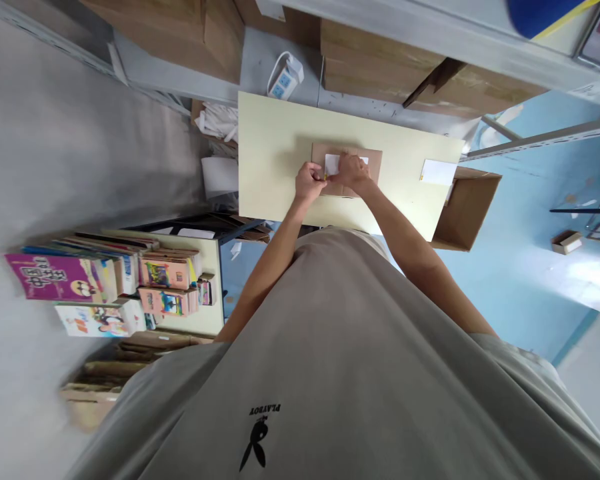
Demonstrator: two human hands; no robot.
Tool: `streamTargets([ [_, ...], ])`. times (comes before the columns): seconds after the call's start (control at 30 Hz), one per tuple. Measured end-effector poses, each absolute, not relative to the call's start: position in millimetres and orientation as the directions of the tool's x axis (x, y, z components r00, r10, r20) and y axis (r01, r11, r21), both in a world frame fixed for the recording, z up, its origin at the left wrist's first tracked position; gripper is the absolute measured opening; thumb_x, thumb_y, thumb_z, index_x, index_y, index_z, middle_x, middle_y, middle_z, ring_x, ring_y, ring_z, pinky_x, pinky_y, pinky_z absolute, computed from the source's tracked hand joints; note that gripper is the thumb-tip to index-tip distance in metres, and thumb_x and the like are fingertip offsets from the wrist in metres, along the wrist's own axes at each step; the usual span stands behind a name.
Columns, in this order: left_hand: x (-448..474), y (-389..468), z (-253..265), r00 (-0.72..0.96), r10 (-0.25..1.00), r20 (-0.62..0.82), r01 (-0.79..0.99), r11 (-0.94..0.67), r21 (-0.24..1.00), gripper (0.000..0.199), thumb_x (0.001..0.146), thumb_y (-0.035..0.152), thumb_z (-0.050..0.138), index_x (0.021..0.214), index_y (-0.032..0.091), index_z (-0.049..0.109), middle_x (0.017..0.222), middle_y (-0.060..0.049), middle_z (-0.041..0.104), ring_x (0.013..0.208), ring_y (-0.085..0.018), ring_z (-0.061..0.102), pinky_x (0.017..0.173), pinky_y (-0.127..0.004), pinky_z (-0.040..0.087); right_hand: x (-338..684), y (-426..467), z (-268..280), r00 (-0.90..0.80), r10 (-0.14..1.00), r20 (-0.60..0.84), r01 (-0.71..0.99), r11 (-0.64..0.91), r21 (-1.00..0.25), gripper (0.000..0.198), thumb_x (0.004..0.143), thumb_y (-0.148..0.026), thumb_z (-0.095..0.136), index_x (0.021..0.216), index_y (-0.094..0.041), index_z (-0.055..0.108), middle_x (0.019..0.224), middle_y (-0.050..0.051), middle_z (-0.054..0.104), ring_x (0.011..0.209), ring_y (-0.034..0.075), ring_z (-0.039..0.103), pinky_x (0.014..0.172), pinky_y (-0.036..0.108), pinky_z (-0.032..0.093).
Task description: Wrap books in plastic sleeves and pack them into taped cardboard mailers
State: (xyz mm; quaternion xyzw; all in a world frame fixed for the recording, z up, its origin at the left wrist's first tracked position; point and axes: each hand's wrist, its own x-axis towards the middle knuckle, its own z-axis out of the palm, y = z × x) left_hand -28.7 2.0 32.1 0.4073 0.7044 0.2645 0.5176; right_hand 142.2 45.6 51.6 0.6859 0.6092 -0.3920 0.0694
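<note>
A flat brown cardboard parcel point(375, 157) lies on the cream tabletop, with a white label point(331, 163) on its upper face. My left hand point(309, 181) is at the parcel's left edge, finger and thumb pinched at the label's lower left corner, where a tiny yellow spot shows. My right hand point(353, 172) rests over the label with fingers spread on it, and its thumb reaches toward my left fingertips. It covers the middle of the label. Another white label sheet point(439, 172) lies near the tabletop's right end.
The cream table point(275, 140) backs onto a shelf with large cardboard boxes point(375, 63) and a white power strip point(286, 79). An open carton point(467, 210) stands off its right end. Stacked books point(60, 277) and a box of folded cardboard point(115, 373) are at left.
</note>
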Motion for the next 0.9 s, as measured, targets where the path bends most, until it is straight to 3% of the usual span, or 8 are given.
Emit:
streamTargets([
  [0.13, -33.0, 4.8, 33.6, -0.091, 0.842, -0.532, 0.316, 0.531, 0.786, 0.049, 0.069, -0.01, 0.083, 0.1, 0.025, 0.068, 0.075, 0.008, 0.059, 0.078, -0.017, 0.064, 0.083, -0.032, 0.054, 135.1, 43.0, 65.2, 0.017, 0.747, -0.665, 0.901, -0.299, -0.313, 0.089, 0.09, -0.059, 0.102, 0.154, -0.007, 0.071, 0.153, 0.027, 0.076, 0.151, 0.049, 0.071, 0.13, 0.069, 0.055],
  [0.3, -32.8, 4.1, 43.5, -0.072, 0.846, -0.528, 0.366, 0.515, 0.775, 0.045, 0.075, -0.008, 0.083, 0.099, 0.025, 0.064, 0.077, 0.006, 0.061, 0.081, -0.019, 0.067, 0.088, -0.034, 0.055, 117.3, 41.9, 79.2, 0.232, 0.748, -0.621, 0.828, -0.487, -0.277, 0.062, 0.109, -0.065, 0.08, 0.141, -0.011, 0.082, 0.142, 0.028, 0.081, 0.14, 0.047, 0.075, 0.122, 0.066, 0.06],
  [0.4, -32.7, 4.3, 48.9, -0.068, 0.855, -0.515, 0.382, 0.499, 0.778, 0.04, 0.082, 0.0, 0.087, 0.096, 0.026, 0.061, 0.075, 0.006, 0.06, 0.081, -0.019, 0.067, 0.09, -0.035, 0.056, 108.7, 31.4, 83.3, 0.282, 0.775, -0.565, 0.812, -0.507, -0.29, 0.048, 0.116, -0.06, 0.07, 0.128, -0.016, 0.085, 0.135, 0.026, 0.085, 0.128, 0.043, 0.079, 0.115, 0.061, 0.062],
  [0.53, -33.2, 6.9, 51.4, -0.025, 0.847, -0.53, 0.371, 0.501, 0.782, 0.038, 0.083, -0.001, 0.085, 0.094, 0.027, 0.061, 0.072, 0.008, 0.054, 0.079, -0.019, 0.066, 0.091, -0.034, 0.055, 125.6, 9.5, 88.4, 0.26, 0.774, -0.578, 0.784, -0.519, -0.342, 0.022, 0.113, -0.043, 0.08, 0.12, -0.023, 0.081, 0.128, 0.013, 0.09, 0.116, 0.03, 0.078, 0.105, 0.044, 0.062],
  [0.63, -38.0, 6.1, 49.1, 0.007, 0.844, -0.537, 0.354, 0.5, 0.79, 0.04, 0.079, -0.004, 0.082, 0.097, 0.026, 0.061, 0.074, 0.008, 0.055, 0.08, -0.018, 0.065, 0.09, -0.033, 0.053, 161.1, -15.3, 93.0, 0.384, 0.741, -0.551, 0.734, -0.607, -0.305, 0.022, 0.113, -0.038, 0.078, 0.127, -0.022, 0.078, 0.136, 0.016, 0.089, 0.116, 0.03, 0.077, 0.106, 0.044, 0.062],
  [0.77, -59.7, -7.4, 43.5, -0.04, 0.84, -0.541, 0.29, 0.528, 0.798, 0.038, 0.086, 0.002, 0.075, 0.114, 0.026, 0.065, 0.098, 0.0, 0.072, 0.094, -0.019, 0.072, 0.095, -0.032, 0.058, 202.1, -63.3, 89.8, 0.628, 0.645, -0.435, 0.526, -0.764, -0.374, 0.029, 0.114, -0.029, 0.062, 0.138, -0.019, 0.075, 0.136, 0.021, 0.088, 0.124, 0.034, 0.079, 0.119, 0.053, 0.06],
  [0.9, -90.2, -28.6, 44.2, 0.145, 0.776, -0.613, 0.368, 0.533, 0.762, 0.042, 0.085, 0.005, 0.069, 0.123, 0.021, 0.072, 0.143, -0.017, 0.079, 0.129, -0.028, 0.079, 0.108, -0.041, 0.066, 202.9, -110.1, 75.5, 0.568, 0.643, -0.515, 0.247, -0.729, -0.638, 0.039, 0.094, -0.018, 0.07, 0.132, -0.018, 0.081, 0.147, 0.021, 0.085, 0.125, 0.031, 0.079, 0.125, 0.055, 0.06],
])
